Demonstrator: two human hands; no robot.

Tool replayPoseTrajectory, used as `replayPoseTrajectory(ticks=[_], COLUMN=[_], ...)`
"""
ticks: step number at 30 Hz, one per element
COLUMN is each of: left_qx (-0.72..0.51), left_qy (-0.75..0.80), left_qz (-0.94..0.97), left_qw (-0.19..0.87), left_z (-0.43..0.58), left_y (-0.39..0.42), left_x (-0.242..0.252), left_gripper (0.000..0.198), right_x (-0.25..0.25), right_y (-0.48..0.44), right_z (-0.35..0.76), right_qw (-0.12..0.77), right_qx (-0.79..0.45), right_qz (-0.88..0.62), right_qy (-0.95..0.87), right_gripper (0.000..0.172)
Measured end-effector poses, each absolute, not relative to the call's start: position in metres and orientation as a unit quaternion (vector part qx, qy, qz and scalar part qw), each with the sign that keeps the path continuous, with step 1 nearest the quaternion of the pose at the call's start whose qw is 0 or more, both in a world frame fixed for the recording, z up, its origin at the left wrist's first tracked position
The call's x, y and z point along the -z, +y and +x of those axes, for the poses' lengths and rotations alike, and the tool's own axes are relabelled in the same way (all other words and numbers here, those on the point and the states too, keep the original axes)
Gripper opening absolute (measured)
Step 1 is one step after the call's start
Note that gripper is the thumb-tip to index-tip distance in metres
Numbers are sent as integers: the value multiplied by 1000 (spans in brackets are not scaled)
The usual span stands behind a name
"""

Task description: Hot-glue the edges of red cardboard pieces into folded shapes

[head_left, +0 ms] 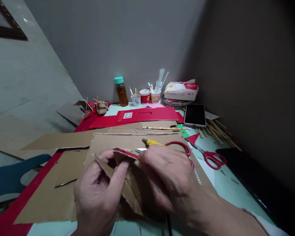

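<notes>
My left hand (98, 193) pinches a small folded piece of brown cardboard with a red face (124, 155), thumb on its front. My right hand (166, 178) grips the same piece from the right, fingers closed over its edge. Both hands hover low over a large flat sheet of brown cardboard (64, 193). Just behind my right hand lie a yellow-handled knife (152, 143) and red-handled scissors (178, 146).
A second pair of red scissors (211, 157) lies right, near a phone (195, 115) and wooden sticks (217, 131). A red flattened box (137, 116), brush (162, 128), bottle (121, 91), cups of sticks (145, 96), tissue pack (182, 90) sit behind. A blue chair (9, 175) stands left.
</notes>
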State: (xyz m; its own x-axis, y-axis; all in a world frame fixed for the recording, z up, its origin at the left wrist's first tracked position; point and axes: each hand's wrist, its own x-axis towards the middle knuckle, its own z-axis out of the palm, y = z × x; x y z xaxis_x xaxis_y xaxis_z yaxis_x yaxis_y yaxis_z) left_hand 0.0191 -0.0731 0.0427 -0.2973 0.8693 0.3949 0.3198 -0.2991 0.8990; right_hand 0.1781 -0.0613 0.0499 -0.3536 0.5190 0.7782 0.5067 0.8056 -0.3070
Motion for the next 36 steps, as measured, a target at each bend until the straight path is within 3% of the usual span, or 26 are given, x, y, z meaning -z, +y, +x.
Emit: replayPoseTrajectory(ticks=[8, 19, 27, 36], left_qx=[-619, -580, -593, -618], left_qy=[581, 624, 619, 559], left_qz=[446, 483, 459, 491], left_qw=[283, 205, 235, 255], left_z=[35, 33, 33, 23], left_y=[-79, -83, -83, -82], left_x=[-47, -45, -44, -35], left_gripper=[16, 12, 6, 5], right_x=[-53, -50, -44, -35], right_y=[-62, -62, -63, -63], right_z=[178, 180, 174, 164], right_qw=[508, 461, 486, 551], right_qx=[-72, -15, -66, -44], right_qz=[-355, -310, -309, -295], right_qy=[-782, -832, -815, -779], right_gripper=[20, 22, 19, 19])
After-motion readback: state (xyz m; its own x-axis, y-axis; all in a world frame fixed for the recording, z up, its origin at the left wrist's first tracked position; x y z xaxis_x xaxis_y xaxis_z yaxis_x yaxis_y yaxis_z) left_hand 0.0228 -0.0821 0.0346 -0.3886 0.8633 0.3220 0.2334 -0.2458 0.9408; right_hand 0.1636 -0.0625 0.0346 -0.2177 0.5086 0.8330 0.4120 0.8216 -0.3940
